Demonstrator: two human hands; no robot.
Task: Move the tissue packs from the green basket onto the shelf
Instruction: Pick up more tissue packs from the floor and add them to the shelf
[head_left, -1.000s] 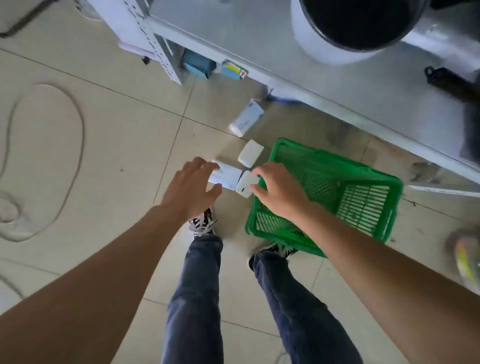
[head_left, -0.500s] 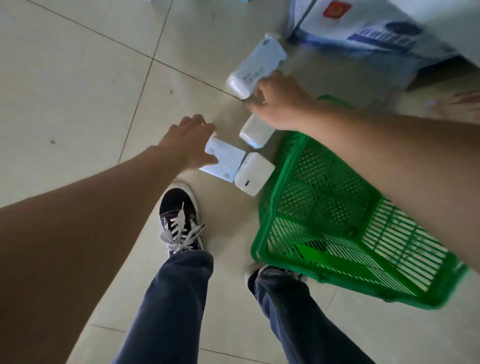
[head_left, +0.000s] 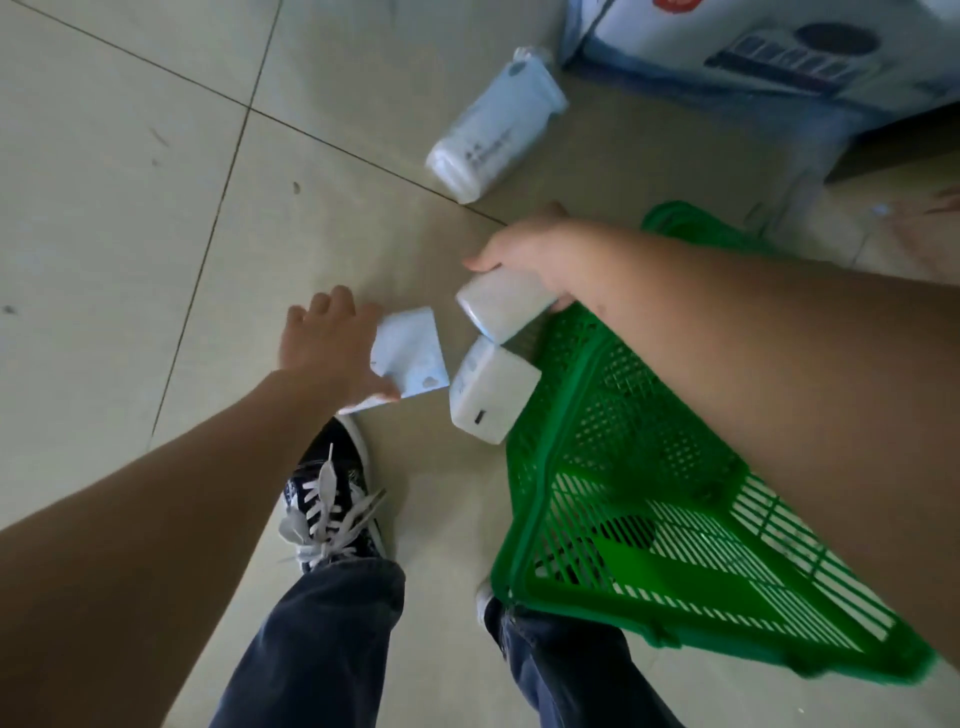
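Head view, looking down at the tiled floor (head_left: 130, 218). I see the right hand (head_left: 524, 254) closed around a white tissue pack (head_left: 501, 306), apparently lifted above the green basket (head_left: 623, 467) rim. Left hand (head_left: 327, 345) grips a flat pale-blue pack (head_left: 410, 353). A third pack (head_left: 491, 395) leans against the basket's left wall. A longer wrapped pack (head_left: 493, 130) lies farther off, near a printed carton (head_left: 753, 57). Both feet show below.
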